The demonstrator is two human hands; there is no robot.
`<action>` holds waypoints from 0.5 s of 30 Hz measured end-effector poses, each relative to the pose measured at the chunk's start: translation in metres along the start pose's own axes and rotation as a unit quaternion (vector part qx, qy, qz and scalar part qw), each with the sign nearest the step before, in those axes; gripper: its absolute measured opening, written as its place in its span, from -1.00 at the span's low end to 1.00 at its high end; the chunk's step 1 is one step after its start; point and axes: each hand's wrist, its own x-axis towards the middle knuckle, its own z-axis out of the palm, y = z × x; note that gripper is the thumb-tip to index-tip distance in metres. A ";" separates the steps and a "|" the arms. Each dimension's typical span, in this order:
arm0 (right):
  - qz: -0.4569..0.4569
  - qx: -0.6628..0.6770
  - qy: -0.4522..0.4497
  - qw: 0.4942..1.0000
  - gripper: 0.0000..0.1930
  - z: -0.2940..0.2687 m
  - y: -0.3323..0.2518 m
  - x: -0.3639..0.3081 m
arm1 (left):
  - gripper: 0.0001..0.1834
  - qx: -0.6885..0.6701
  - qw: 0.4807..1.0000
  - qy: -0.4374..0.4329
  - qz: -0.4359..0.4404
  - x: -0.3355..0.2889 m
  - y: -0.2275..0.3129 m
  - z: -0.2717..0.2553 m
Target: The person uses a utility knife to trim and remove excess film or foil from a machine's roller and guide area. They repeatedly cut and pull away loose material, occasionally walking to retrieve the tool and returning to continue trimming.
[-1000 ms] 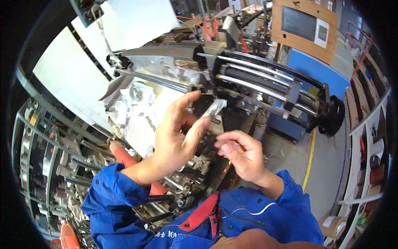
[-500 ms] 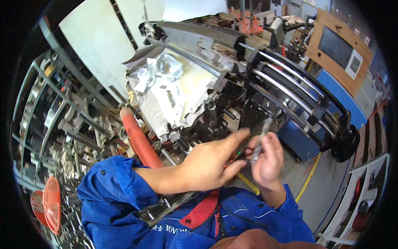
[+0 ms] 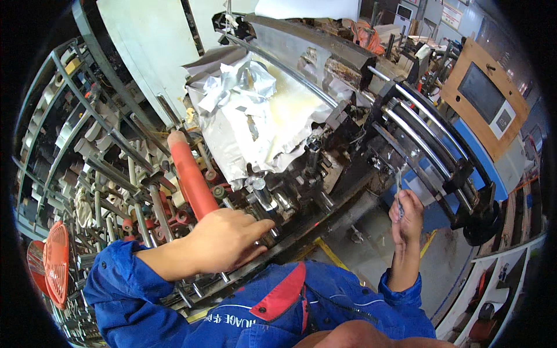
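Note:
My left hand [image 3: 235, 240] is stretched over the near edge of the machine, fingers forward and nothing visible in them. Its fingertips are close to the end of a short metal rod [image 3: 273, 231]; whether they touch it I cannot tell. Upright in my right hand [image 3: 408, 216] is a slim grey metal tool [image 3: 399, 196], gripped near its lower end, its top pointing at the machine's roller frame. A red roll [image 3: 192, 177] lies just beyond my left wrist. Crumpled silvery-white sheeting [image 3: 229, 139] covers the machine bed ahead.
Polished bars [image 3: 418, 132] and a black handwheel [image 3: 477, 216] stand at the right. A wooden panel with a dark screen [image 3: 481, 87] rises behind them. Racks of rollers [image 3: 93, 145] crowd the left, beside an orange-red plastic basket [image 3: 56, 264]. Yellow lines [image 3: 332, 253] mark the floor.
My hands were close together around the tool and have moved apart. The left has gone left to the machine's near edge; the right has shifted right, keeping the tool.

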 end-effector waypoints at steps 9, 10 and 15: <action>-0.430 -0.490 0.184 0.736 -0.88 -0.005 -0.010 -0.019 | -0.42 0.022 0.999 -0.024 0.000 -0.018 -0.019 -0.010; -0.470 -0.521 0.182 0.689 -0.87 -0.002 -0.020 -0.013 | -0.42 0.022 0.999 -0.035 -0.009 -0.019 -0.021 -0.010; -0.543 -0.618 0.067 0.564 -0.85 0.015 -0.042 0.000 | -0.46 0.019 0.999 -0.043 0.018 -0.024 -0.029 -0.005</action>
